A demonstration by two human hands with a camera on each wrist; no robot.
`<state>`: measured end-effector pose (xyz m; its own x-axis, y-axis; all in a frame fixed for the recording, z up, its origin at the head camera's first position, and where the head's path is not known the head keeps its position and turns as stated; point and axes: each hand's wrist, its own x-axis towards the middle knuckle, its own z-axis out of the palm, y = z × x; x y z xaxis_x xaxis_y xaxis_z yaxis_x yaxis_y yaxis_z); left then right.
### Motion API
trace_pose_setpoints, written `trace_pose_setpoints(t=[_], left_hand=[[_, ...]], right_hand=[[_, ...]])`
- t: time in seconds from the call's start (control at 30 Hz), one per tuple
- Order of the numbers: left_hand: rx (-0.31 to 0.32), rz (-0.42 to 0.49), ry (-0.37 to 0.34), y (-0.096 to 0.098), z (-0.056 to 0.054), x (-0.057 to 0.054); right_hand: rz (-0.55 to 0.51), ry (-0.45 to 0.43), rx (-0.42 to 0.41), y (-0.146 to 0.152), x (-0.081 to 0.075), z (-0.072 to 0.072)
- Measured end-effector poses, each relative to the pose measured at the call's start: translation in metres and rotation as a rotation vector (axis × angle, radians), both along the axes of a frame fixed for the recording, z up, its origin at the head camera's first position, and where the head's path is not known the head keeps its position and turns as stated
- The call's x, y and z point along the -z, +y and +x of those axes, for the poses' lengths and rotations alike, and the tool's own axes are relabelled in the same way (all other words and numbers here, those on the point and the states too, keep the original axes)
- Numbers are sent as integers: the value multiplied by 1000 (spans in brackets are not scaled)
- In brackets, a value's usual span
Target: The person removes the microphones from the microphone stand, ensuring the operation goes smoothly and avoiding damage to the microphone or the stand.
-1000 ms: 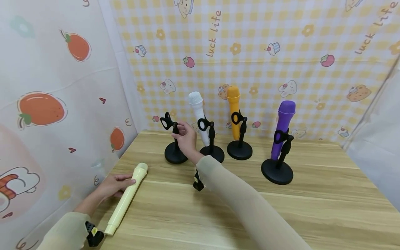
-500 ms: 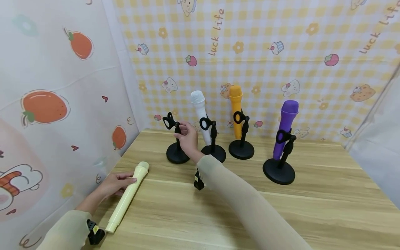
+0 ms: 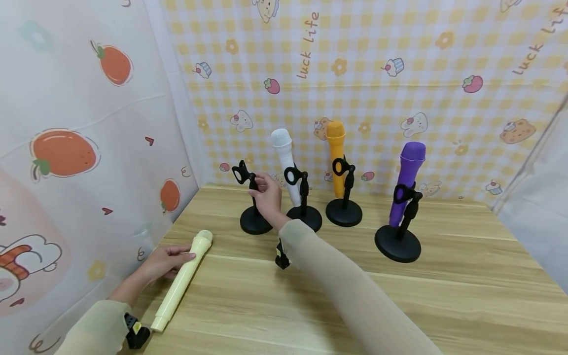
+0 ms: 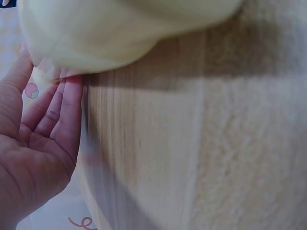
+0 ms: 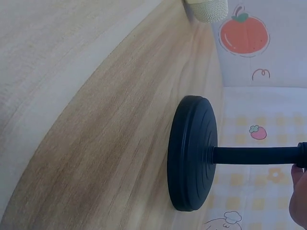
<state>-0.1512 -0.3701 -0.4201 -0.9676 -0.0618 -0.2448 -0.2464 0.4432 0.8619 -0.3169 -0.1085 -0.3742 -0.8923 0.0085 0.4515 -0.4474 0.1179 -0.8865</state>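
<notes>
A pale yellow microphone [image 3: 182,283] lies slanting on the wooden table at the left. My left hand [image 3: 164,264] holds it just below its head, thumb on one side; in the left wrist view the fingers [image 4: 69,112] reach beneath the blurred microphone [image 4: 110,38]. My right hand [image 3: 268,197] pinches the upper pole of the leftmost black microphone stand [image 3: 256,222], whose clip [image 3: 241,172] has no microphone in it. In the right wrist view the round base [image 5: 192,153] is at or very near the tabletop, and only a bit of the hand shows.
White [image 3: 284,150], orange [image 3: 336,153] and purple [image 3: 407,172] microphones stand tilted in black stands to the right of my right hand. The wooden table [image 3: 337,296] meets a patterned cloth [image 3: 355,98] behind and another [image 3: 102,197] at the left.
The leftmost stand has shifted slightly right, its base a little nearer, with my right hand on its pole. The view has moved slightly. My left hand keeps hold of the pale yellow microphone.
</notes>
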Motion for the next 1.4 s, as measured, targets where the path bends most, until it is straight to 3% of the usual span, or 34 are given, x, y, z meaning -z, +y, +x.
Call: trace_pose_setpoints(t=[0.23, 0.7, 1.4], left_hand=[[-1, -17, -10, 2, 0, -2], [-4, 5, -5, 1, 2, -2], [17, 46, -2, 2, 1, -4]], right_hand=[[8, 16, -22, 2, 0, -1], [-54, -10, -152, 7, 1, 3], [-59, -14, -175, 11, 2, 8]])
